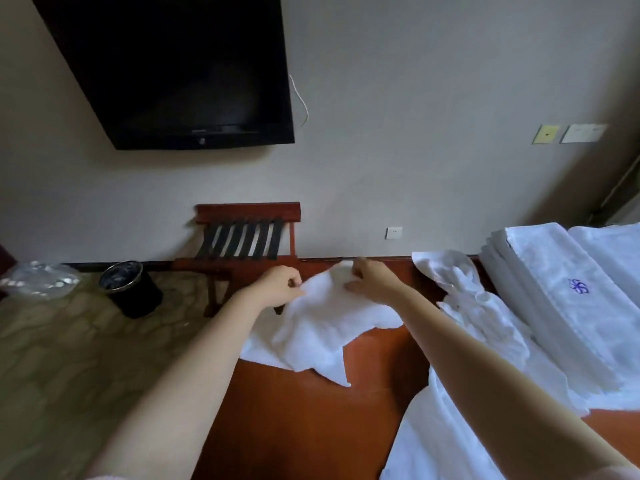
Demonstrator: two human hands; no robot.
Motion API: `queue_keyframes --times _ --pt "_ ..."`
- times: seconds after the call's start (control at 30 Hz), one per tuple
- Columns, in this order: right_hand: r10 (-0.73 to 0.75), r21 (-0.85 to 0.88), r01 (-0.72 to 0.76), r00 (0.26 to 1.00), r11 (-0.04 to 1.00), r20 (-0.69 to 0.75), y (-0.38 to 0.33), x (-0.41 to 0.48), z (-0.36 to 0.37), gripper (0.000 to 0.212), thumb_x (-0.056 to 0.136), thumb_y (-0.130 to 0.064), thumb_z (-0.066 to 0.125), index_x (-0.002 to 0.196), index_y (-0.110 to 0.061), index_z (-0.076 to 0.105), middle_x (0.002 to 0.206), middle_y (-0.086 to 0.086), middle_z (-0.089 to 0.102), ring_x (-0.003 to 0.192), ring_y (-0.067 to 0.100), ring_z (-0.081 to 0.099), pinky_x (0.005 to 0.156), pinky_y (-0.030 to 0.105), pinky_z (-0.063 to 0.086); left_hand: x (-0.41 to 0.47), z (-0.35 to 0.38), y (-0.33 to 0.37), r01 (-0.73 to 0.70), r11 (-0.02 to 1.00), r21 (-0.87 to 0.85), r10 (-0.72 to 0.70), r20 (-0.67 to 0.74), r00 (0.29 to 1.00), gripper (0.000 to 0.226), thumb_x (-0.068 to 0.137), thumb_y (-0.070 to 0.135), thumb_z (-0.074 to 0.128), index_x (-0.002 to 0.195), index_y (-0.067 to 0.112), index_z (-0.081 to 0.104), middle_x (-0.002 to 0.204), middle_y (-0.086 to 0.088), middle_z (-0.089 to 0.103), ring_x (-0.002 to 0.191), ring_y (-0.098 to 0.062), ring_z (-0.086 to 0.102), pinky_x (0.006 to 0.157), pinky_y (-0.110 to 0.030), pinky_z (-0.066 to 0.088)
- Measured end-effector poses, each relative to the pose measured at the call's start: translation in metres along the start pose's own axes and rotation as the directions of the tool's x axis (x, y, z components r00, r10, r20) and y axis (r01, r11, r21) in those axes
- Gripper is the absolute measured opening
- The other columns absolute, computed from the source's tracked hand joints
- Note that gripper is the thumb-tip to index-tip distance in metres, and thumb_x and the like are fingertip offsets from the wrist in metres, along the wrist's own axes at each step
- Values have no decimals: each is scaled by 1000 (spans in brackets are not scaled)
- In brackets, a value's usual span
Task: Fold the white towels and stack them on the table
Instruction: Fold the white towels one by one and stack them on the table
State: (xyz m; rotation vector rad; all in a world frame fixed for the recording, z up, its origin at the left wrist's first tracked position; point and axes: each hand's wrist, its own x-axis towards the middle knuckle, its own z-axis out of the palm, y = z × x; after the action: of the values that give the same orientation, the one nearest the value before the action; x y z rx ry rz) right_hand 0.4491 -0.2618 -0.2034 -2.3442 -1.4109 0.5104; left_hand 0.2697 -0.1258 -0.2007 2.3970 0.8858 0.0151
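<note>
A small white towel (322, 330) lies crumpled on the red-brown table (298, 420), hanging partly over its left edge. My left hand (277, 285) pinches the towel's far left edge. My right hand (370, 278) pinches its far corner, lifted a little off the table. A heap of loose white towels (478, 306) lies to the right. A stack of folded white linen with a blue emblem (568, 296) sits at the far right. More white cloth (436, 441) lies at the near right.
A wooden luggage rack (249, 237) stands against the wall beyond the table. A black waste bin (130, 289) sits on the floor to the left, with a clear plastic bag (38, 278) beside it. A dark television (180, 71) hangs on the wall.
</note>
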Motion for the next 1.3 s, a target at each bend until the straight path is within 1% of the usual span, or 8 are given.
queue_keyframes --times 0.13,0.4,0.47,0.6,0.8,0.9,1.13,1.3 --pt "228 -151 -175 828 973 512 17 -10 42 33 95 -30 58 112 -2 60 105 13 68 91 24 66 75 32 55 3 26 -37 90 996 24 -93 192 977 15 89 12 50 88 13 66 93 4 62 86 -15 56 74 -25 44" --pt "301 21 -310 934 950 191 10 11 98 49 92 -42 58 134 -17 48 131 5 57 116 25 54 99 39 42 44 33 -82 63 994 92 -88 311 946 27 89 12 46 64 18 39 78 -7 40 75 -21 38 67 -29 31" --pt "368 -53 -366 899 929 237 9 11 124 63 90 -51 56 142 -24 36 135 0 55 126 25 47 111 59 19 54 43 -91 56 994 90 -83 346 935 11 92 18 50 83 19 55 94 -10 48 88 -23 47 76 -29 36" --pt "428 -396 -298 853 869 299 1 2 156 62 82 -53 63 133 -20 47 123 7 59 131 30 37 108 69 2 71 73 -106 -21 994 108 -28 436 900 63 91 36 58 146 14 35 153 -3 30 137 -22 34 108 -34 34" --pt "368 -322 -277 890 905 271 7 -12 144 65 79 -53 69 132 -20 51 127 4 54 123 24 45 101 38 38 76 111 -109 -137 923 358 -58 484 873 43 86 55 54 114 22 55 109 1 59 107 -26 54 88 -36 40" --pt "315 -304 -205 871 930 377 9 -22 141 86 70 -59 75 140 -23 41 129 2 51 121 24 46 99 37 40 73 107 -115 -133 977 167 61 378 924 23 87 32 56 70 21 45 72 2 46 75 -26 47 61 -30 32" --pt "342 -47 -341 939 939 26 10 -23 140 32 81 -49 69 84 -18 69 78 -1 64 74 17 58 60 29 39 72 58 -148 -135 982 133 164 -240 957 5 91 16 54 93 12 52 101 -3 51 87 -21 51 70 -31 43" --pt "377 307 -284 873 908 -309 6 -18 115 29 87 -31 69 70 -9 61 66 -1 55 61 17 48 54 32 35 70 32 -166 199 868 455 -357 295 886 44 88 19 50 132 14 48 121 -10 56 104 -26 56 84 -33 50"
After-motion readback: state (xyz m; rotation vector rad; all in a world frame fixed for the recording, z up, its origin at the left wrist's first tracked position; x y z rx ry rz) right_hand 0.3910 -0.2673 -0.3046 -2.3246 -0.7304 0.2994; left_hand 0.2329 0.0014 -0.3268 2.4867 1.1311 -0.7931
